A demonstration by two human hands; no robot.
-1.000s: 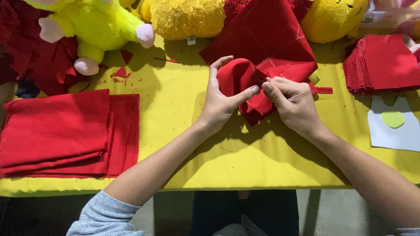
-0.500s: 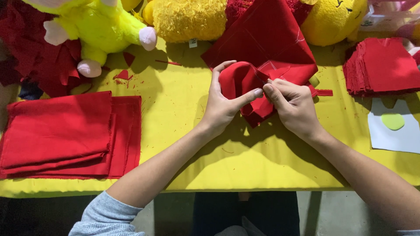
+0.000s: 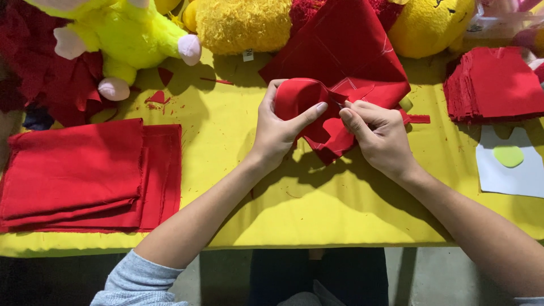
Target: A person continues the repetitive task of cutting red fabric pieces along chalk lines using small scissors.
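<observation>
A yellow cloth covers the tabletop (image 3: pixel 238 187), whose near edge runs across the lower part of the view; below it lie a grey floor and the person's dark lap. Near the middle, toward the far side, both hands work a small red fabric piece (image 3: pixel 317 122). The left hand (image 3: pixel 279 133) curls around its rounded left part, thumb stretched across the front. The right hand (image 3: pixel 378 136) pinches its upper edge with fingertips drawn together, just beside the left thumb tip. The piece overlaps a larger red cloth (image 3: pixel 345 51) spread behind it.

A folded stack of red fabric (image 3: pixel 85 170) fills the left side, reaching almost to the near edge. A pile of cut red pieces (image 3: pixel 498 85) sits at the far right, with a white sheet (image 3: pixel 510 175) carrying a pale green shape before it. Bare yellow lies between the arms and in front of them.

Plush toys (image 3: pixel 130 39) along the far edge are cut off by the frame. What the right fingertips grip cannot be made out.
</observation>
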